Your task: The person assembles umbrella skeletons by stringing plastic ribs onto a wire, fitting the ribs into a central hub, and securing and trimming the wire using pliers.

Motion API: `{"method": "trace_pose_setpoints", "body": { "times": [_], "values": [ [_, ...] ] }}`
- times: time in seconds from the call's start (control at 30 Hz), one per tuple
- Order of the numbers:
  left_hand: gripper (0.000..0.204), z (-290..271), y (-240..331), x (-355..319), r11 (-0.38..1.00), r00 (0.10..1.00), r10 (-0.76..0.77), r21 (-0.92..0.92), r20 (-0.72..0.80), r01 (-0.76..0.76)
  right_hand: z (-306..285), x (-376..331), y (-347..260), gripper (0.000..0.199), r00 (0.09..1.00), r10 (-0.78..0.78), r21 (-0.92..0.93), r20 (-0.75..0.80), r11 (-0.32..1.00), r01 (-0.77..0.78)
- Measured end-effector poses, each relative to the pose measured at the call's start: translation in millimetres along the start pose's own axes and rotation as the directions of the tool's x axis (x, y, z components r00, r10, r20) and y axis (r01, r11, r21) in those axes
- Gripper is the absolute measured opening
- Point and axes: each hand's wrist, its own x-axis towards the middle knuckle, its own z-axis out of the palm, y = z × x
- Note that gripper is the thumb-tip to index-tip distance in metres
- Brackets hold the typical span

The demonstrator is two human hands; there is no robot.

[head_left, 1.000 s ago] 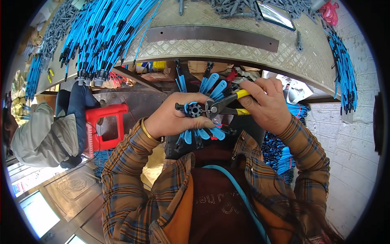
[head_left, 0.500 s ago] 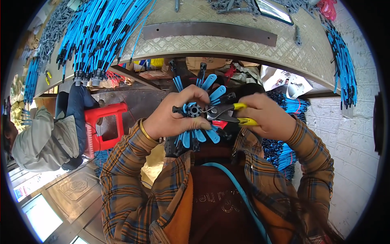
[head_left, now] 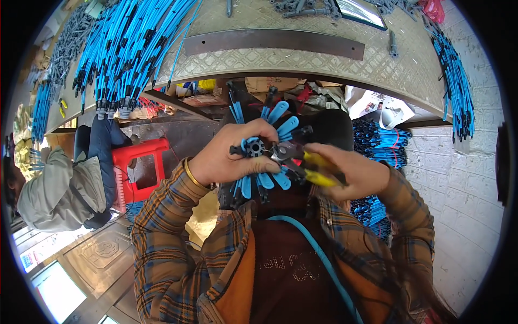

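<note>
My left hand is closed around a bundle of blue strips with black ends, gathered at a round black slotted hub. The flat blue strips fan out above and below my fingers. Gripped in my right hand is a pair of pliers with yellow handles, somewhat smeared by motion. Its metal jaws meet the hub's right side, near my left thumb. What lies between the jaws is too small to make out.
Ahead runs a patterned table carrying a long metal bar, grey plastic parts and bundles of blue rods. More rods are stacked beside my right arm. At left, another person sits near a red stool.
The handles of the pliers have spread apart and tilted downward on the right. My right hand has shifted slightly lower with its fingers loosened, while my left hand keeps its hold.
</note>
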Motion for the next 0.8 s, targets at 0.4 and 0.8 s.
{"method": "trace_pose_setpoints", "body": {
  "times": [0.4, 0.8],
  "values": [
    [0.040, -3.4, -2.4, 7.7, 0.996, 0.996, 0.050, -0.071, 0.078, -0.044, -8.7, -4.7, 16.0, 0.048, 0.850, 0.120, 0.664, 0.512, 0.573, -0.481],
    [0.039, -3.6, -2.9, 11.8, 0.995, 0.990, 0.046, -0.095, 0.136, -0.034, 16.0, -17.4, 33.4, 0.056, 0.870, 0.078, 0.738, 0.486, 0.497, -0.457]
  ]
}}
